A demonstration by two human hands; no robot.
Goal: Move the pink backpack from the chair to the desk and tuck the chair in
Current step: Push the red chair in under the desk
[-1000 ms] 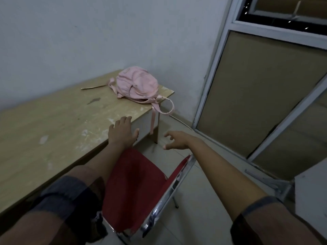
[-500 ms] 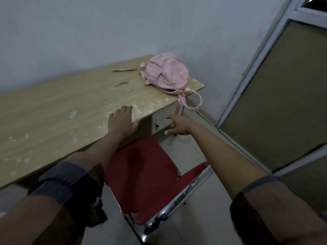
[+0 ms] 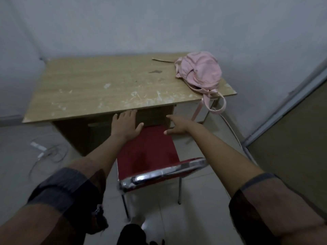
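Observation:
The pink backpack (image 3: 200,71) lies on the far right corner of the wooden desk (image 3: 99,85), one strap hanging over the desk's front edge. A red chair (image 3: 146,152) with a chrome-edged backrest stands in front of the desk, its seat front just under the desk edge. My left hand (image 3: 125,125) hovers flat over the seat's front left, fingers spread, close to the desk edge. My right hand (image 3: 177,126) reaches over the seat's front right, fingers apart. Neither hand holds anything.
A pale wall runs behind the desk. A framed door or panel (image 3: 292,121) stands at the right. Loose white cables (image 3: 47,152) lie on the tiled floor left of the desk. A thin strip (image 3: 161,60) lies on the desk beside the backpack.
The view has swung left, so the desk now faces me squarely. Both hands have stayed spread over the chair seat, and the chair sits straighter toward the desk.

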